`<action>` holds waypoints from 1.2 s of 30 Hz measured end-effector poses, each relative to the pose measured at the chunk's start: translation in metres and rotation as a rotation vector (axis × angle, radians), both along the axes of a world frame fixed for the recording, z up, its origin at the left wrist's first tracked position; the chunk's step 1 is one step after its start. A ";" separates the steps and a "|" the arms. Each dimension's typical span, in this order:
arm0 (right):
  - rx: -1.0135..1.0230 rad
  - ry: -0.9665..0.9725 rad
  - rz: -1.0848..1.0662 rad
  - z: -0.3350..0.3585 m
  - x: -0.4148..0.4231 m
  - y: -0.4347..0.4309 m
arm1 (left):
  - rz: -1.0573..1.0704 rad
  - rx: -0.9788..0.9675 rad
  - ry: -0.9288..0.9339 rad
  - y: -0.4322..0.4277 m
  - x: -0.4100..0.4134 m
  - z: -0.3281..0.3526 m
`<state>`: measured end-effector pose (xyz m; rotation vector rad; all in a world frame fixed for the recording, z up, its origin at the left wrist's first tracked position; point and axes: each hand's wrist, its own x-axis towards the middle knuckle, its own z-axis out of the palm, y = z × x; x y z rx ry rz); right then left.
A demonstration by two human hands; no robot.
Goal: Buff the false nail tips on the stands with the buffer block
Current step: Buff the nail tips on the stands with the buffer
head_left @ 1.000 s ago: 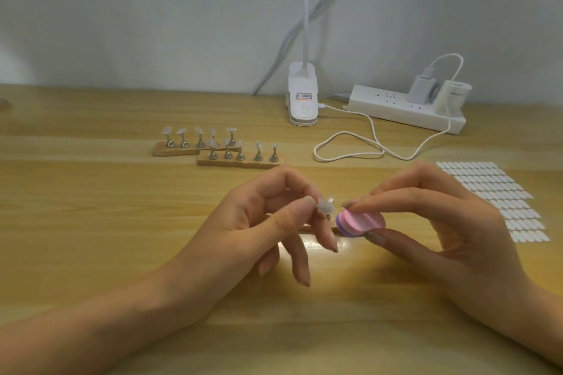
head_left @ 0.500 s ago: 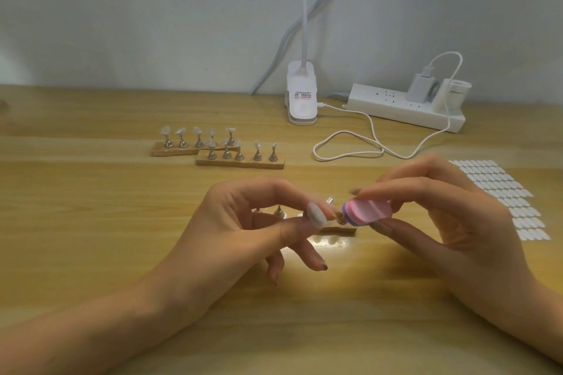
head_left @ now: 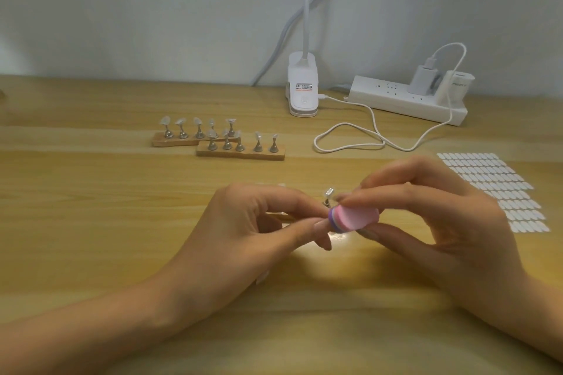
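My right hand (head_left: pixel 435 222) grips a pink and purple buffer block (head_left: pixel 355 218) between thumb and fingers at the table's middle. My left hand (head_left: pixel 259 228) pinches something small right against the block's left end; the block and fingers hide it. Just behind the fingertips a clear nail tip on a metal stand (head_left: pixel 328 195) sticks up. A wooden base under my hands is almost wholly hidden. Two more wooden bases, the rear one (head_left: pixel 170 141) and the front one (head_left: pixel 240 154), each carry several metal stands with clear tips farther back.
A white clip lamp (head_left: pixel 303 91) and a white power strip (head_left: pixel 405 99) with plugs stand at the wall, with a looped white cable (head_left: pixel 350 137) in front. A sheet of white adhesive tabs (head_left: pixel 493 189) lies at the right.
My left hand lowered the stand it held up towards the table. My right hand carried the buffer block left and slightly up against the left fingertips.
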<state>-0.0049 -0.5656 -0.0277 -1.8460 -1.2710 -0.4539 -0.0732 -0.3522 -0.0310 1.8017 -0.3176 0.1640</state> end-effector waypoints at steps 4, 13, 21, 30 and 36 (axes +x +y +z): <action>-0.021 -0.026 0.031 -0.001 -0.002 0.002 | 0.001 0.053 -0.025 -0.001 -0.001 -0.002; -0.027 -0.073 -0.018 0.003 -0.006 0.004 | 0.007 0.107 -0.047 -0.003 -0.001 -0.002; -0.019 -0.060 -0.019 0.002 -0.004 0.003 | -0.001 0.084 -0.013 -0.002 -0.002 -0.002; -0.002 -0.038 -0.058 0.001 0.000 0.003 | -0.003 0.082 0.005 -0.003 -0.004 -0.001; 0.027 0.027 -0.084 0.000 0.006 -0.002 | -0.013 0.087 -0.007 -0.004 -0.006 -0.001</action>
